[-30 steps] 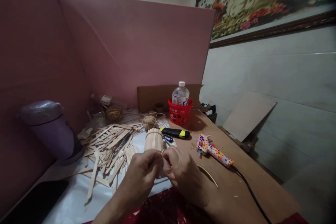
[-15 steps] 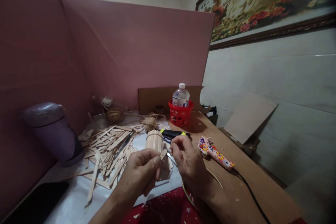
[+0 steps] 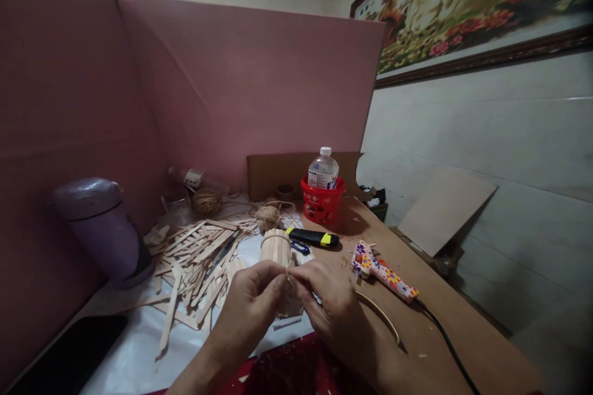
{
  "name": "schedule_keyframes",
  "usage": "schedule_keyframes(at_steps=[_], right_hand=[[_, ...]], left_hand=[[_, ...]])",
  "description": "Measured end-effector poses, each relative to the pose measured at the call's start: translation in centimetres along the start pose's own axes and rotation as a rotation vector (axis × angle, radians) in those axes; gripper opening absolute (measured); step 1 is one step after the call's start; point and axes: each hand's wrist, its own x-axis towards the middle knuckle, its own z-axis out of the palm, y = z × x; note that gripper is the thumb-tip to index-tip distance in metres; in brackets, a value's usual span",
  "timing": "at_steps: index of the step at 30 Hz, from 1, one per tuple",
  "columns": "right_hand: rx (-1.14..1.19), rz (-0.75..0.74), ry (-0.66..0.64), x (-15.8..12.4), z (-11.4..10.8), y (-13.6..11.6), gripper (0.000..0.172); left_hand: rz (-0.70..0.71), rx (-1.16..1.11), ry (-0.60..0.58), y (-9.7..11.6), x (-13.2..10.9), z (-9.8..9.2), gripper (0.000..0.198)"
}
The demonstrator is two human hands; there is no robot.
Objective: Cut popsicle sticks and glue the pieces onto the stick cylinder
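Note:
My left hand (image 3: 252, 296) is closed in a pinch around a short piece of wooden craft stick, now mostly hidden by the fingers. Against its fingertips come those of my right hand (image 3: 328, 296), also closed; what they pinch, if anything, is hidden. Just beyond both hands stands a small barrel-like cylinder of craft sticks (image 3: 275, 248) with a band near its top. Many loose craft sticks (image 3: 197, 265) lie in a heap to the left. Behind the cylinder sits a ball of twine (image 3: 267, 217).
A black and yellow utility knife (image 3: 313, 237) lies beside blue-handled scissors (image 3: 301, 248). At right is a flower-patterned glue gun (image 3: 384, 273) with a black cord. A red bucket (image 3: 323, 205) holds a plastic bottle (image 3: 323, 173). A purple tumbler (image 3: 104, 234) stands left, near a dark flat object (image 3: 69, 355).
My right hand has moved left and in, so its fingertips now meet those of my left hand. The stick piece, visible before, is now largely covered. The view has shifted slightly.

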Motion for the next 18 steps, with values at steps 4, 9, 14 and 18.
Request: schedule_keyframes(at_steps=[4, 9, 14, 18], right_hand=[[-0.093, -0.007, -0.026, -0.1, 0.2, 0.1, 0.018], [-0.264, -0.052, -0.085, -0.1, 0.3, 0.1, 0.023], [-0.355, -0.029, -0.021, -0.1, 1.0, 0.0, 0.024], [-0.37, -0.016, 0.069, 0.2, 1.8, -0.1, 0.023]], left_hand=[[0.147, 0.278, -0.037, -0.3, -0.4, 0.0, 0.023], [0.201, 0.367, -0.055, -0.8, -0.5, 0.0, 0.024], [0.17, 0.274, -0.061, -0.6, -0.4, 0.1, 0.026], [0.076, 0.128, -0.052, -0.5, -0.2, 0.2, 0.027]])
